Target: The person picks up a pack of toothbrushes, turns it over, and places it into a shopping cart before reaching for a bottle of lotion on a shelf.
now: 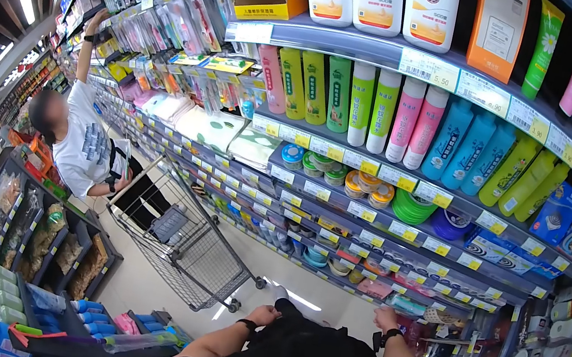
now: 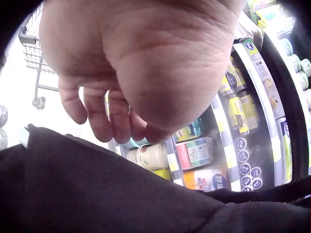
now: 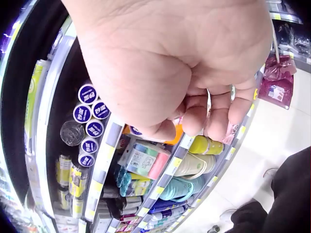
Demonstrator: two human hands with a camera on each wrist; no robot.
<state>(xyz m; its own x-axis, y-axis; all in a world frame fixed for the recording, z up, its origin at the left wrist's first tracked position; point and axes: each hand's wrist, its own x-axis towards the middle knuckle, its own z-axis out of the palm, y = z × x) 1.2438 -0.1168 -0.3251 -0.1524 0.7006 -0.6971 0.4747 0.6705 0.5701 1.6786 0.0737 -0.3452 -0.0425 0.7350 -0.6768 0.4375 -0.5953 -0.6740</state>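
Observation:
My left hand (image 1: 264, 315) hangs low in front of my body, beside the dark clothing, with nothing in it. In the left wrist view its fingers (image 2: 99, 116) are loosely bent and the palm faces the camera. My right hand (image 1: 386, 319) is held out near the lower shelves, also holding nothing. The right wrist view shows its fingers (image 3: 195, 116) loosely curled in front of shelved goods: a pink and green pack (image 3: 146, 160), a yellow roll (image 3: 206, 145) and white-topped rolls with blue labels (image 3: 88, 94). A wire shopping cart (image 1: 198, 262) stands left of my left hand.
Shelves rise ahead, with white pump-style bottles (image 1: 430, 13), blue bottles (image 1: 448, 138) and green containers (image 1: 414, 209). A person in a white shirt (image 1: 82, 142) stands behind the cart, one arm raised to the shelf. Lower left is a display with blue-capped goods (image 1: 93, 317). Pale floor (image 1: 327, 293) runs between.

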